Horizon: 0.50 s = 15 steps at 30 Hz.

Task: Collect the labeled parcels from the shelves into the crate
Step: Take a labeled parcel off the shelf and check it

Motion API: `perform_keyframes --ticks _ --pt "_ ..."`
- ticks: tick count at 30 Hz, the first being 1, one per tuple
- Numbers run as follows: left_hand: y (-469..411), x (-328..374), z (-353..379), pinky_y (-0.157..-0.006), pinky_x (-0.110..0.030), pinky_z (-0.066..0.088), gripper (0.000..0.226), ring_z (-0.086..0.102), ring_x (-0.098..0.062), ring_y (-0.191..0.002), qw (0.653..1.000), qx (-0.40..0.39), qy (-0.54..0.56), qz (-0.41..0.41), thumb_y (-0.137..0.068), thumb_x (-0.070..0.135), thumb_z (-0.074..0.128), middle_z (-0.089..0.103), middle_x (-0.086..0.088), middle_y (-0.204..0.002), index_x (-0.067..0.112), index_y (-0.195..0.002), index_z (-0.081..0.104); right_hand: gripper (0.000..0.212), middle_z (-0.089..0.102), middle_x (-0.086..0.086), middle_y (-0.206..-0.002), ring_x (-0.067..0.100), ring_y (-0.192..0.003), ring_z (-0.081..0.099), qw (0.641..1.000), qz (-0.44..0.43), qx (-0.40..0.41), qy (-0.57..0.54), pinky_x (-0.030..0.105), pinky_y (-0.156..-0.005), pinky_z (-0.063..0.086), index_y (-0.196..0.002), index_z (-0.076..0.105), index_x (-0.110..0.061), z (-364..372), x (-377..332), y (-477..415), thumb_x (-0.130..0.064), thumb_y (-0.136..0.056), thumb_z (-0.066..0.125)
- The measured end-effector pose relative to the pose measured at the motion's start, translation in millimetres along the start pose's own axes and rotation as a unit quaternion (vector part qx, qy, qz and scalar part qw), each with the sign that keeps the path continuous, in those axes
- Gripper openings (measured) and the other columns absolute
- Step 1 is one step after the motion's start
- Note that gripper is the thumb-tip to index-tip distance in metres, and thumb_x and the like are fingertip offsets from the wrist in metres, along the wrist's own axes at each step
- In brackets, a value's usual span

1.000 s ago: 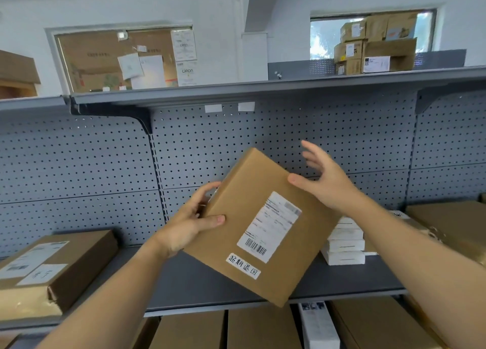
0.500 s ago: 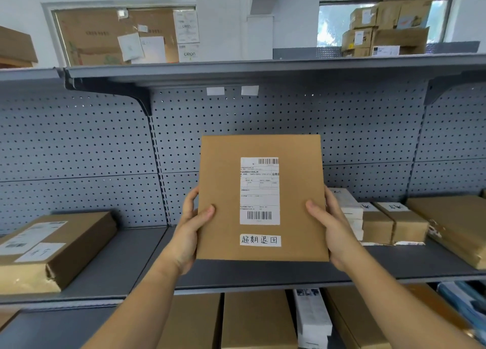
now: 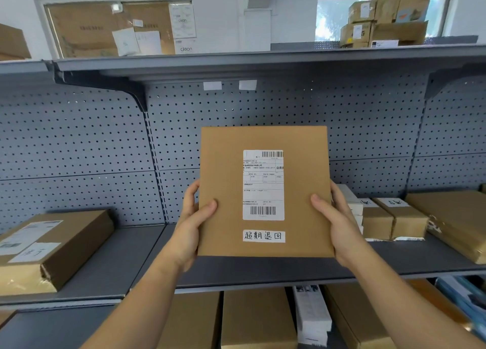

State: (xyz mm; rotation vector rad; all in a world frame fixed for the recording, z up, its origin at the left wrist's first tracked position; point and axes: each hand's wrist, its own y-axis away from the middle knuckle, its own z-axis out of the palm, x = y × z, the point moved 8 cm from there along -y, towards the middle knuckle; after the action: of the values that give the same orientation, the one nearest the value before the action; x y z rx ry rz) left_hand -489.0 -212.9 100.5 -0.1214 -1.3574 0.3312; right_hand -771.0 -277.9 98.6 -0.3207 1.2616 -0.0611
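Parcel (image 3: 264, 190) is held up in front of the shelf (image 3: 263, 269), my left hand (image 3: 192, 225) and right hand (image 3: 339, 225) gripping its sides. I see no crate, so it could slip while I turn to look.

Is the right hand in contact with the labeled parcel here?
Touching. The head view shows the right hand gripping the right edge of the labeled parcel, thumb pressed on its front face, fingers curled behind.
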Motion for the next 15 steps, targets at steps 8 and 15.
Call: perform_keyframes --ticks 8,15 --pt "26.5 3.3 -19.9 -0.095 -0.051 0.054 0.062 0.068 -0.026 -0.116 0.998 0.051 0.002 0.026 -0.083 0.033 0.067 0.068 0.002 -0.130 0.045 -0.139 0.044 0.067 0.072 -0.005 -0.126 0.021 -0.112 0.071 0.997 0.005 -0.076 -0.010 0.042 -0.084 0.057 -0.145 0.048 -0.039 16.9 11.3 -6.9 -0.036 -0.082 0.071" --pt "110.6 27.4 -86.7 -0.079 -0.040 0.059 0.058 0.070 -0.023 -0.102 0.981 0.180 -0.030 0.062 -0.081 0.024 0.065 0.070 -0.002 -0.117 0.037 -0.135 0.048 0.066 0.074 -0.007 -0.117 0.015 -0.101 0.073 0.976 0.034 -0.214 -0.028 0.035 -0.073 0.059 -0.140 0.050 -0.043 102.1 40.9 -5.2 -0.035 -0.077 0.068"
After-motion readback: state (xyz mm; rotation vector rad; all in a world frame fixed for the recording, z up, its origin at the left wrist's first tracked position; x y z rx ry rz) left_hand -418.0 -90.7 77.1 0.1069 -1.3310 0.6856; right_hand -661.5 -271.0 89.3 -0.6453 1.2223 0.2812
